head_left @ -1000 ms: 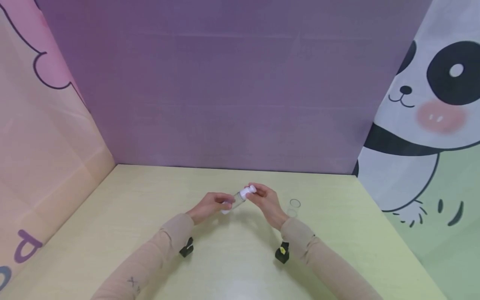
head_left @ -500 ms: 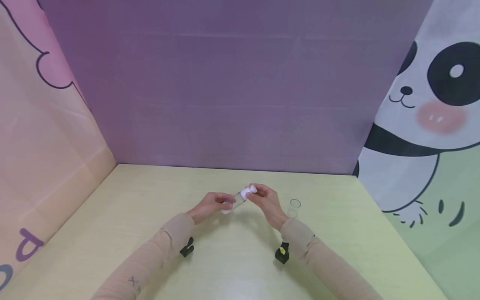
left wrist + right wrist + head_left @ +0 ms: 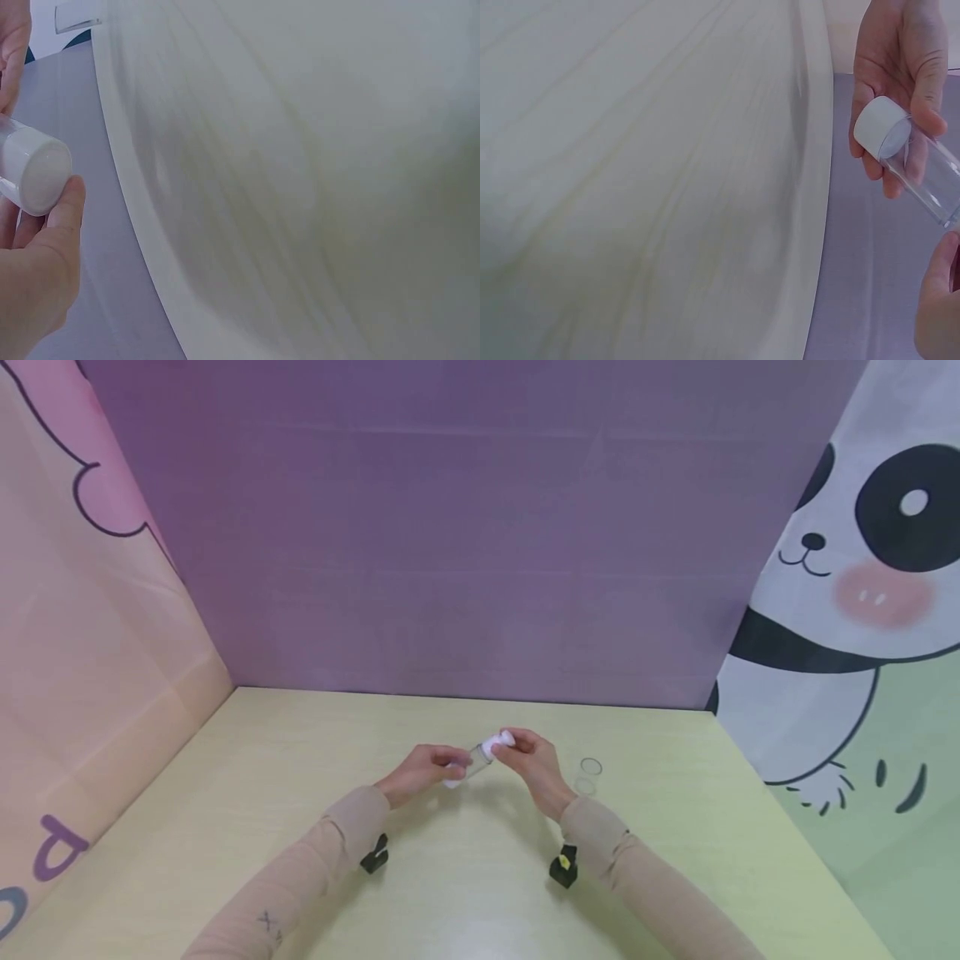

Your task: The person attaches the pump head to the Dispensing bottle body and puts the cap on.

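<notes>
A clear bottle with a white base is held tilted above the table, between both hands. My left hand grips its lower end; in the left wrist view a finger and thumb lie along the white base. At the upper right end, my right hand pinches the white top piece with thumb and fingers. In the right wrist view the clear wall shows nothing inside but the white base, and the top piece is out of frame.
Just right of my right hand, a clear cylindrical cup or cover stands on the pale wooden table. Black wrist mounts hang under both sleeves. A purple cloth backdrop rises behind the table, with printed panels at either side.
</notes>
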Tool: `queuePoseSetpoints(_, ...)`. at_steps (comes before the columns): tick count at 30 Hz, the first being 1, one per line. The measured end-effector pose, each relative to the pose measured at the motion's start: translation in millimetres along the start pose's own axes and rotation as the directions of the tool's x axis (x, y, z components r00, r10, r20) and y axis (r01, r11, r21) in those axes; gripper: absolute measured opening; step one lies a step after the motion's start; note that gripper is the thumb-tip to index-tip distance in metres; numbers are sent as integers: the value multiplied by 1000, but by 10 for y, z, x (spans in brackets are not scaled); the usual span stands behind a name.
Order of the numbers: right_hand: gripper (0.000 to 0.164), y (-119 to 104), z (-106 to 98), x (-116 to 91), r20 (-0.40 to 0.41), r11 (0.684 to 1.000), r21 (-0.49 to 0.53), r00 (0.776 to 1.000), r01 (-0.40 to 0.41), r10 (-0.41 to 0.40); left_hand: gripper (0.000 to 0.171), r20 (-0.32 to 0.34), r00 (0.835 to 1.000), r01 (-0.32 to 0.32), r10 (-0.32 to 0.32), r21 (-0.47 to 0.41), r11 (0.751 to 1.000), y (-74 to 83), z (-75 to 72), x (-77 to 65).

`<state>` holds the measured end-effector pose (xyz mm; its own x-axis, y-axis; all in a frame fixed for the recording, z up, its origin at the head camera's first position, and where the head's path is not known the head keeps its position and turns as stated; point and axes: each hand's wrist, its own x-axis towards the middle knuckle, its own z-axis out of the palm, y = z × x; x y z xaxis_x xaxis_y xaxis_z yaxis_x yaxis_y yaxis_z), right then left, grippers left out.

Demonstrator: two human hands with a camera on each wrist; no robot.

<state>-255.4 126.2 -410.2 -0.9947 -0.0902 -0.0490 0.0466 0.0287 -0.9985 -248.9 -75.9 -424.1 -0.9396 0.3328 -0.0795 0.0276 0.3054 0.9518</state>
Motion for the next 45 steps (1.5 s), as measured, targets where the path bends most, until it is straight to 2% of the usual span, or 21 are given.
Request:
queuePoseSetpoints(8, 47, -6, 2, -13, 4, 1000, -15, 1000, 6, -6, 30, 7, 1000, -11, 11, -4, 1000, 14, 2, -9)
queuePoseSetpoints(15, 42, 2, 4, -13, -4, 1000, -19, 1000, 3, -3, 31, 5, 1000, 3, -3, -5, 1000, -18, 3, 19)
queuePoseSetpoints(22, 51, 18, -1, 12, 8, 1000, -24, 1000, 4, -4, 31, 9, 1000, -3, 3, 0, 1000, -33, 1, 22)
queuePoseSetpoints(30, 48, 30, -22, 19, 26, 1000, -28, 1000, 6, -5, 31, 0, 1000, 2, -2, -3, 1000, -35, 6, 24)
queuePoseSetpoints(37, 43, 17, -43, -1, 103, 988, 154, 994, 29, -45, 30, -19, 999, 29, -29, 3, 1000, -33, 14, 31)
queuePoseSetpoints(45, 45, 2, -36, -26, 176, 982, 187, 982, 34, -68, 30, -16, 999, 29, -29, -15, 999, -41, 14, 44)
